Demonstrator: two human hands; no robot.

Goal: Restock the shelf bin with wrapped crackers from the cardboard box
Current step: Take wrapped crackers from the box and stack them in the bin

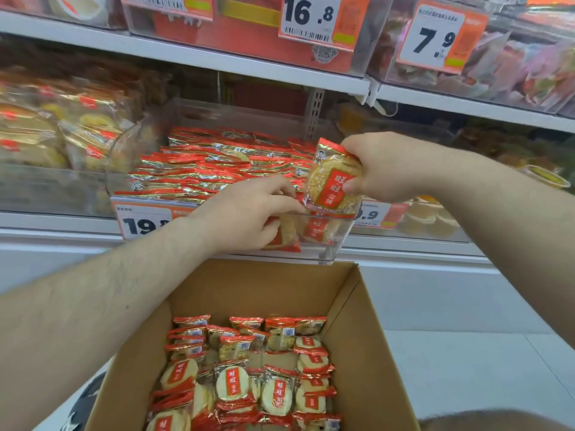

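White shelves (217,62) ran across a shop wall. Clear bins of snacks (485,57) sat along the top shelf, with orange price tags (311,17) on their fronts. The floor (466,353) below was pale grey tile.

- Bright, even shop light; shadows soft.
- Glare on the foil wrappers (199,169) in the clear bin (339,241).
- Left packets (62,132) blurred.
- Wide-angle bending of shelf edges (186,54).
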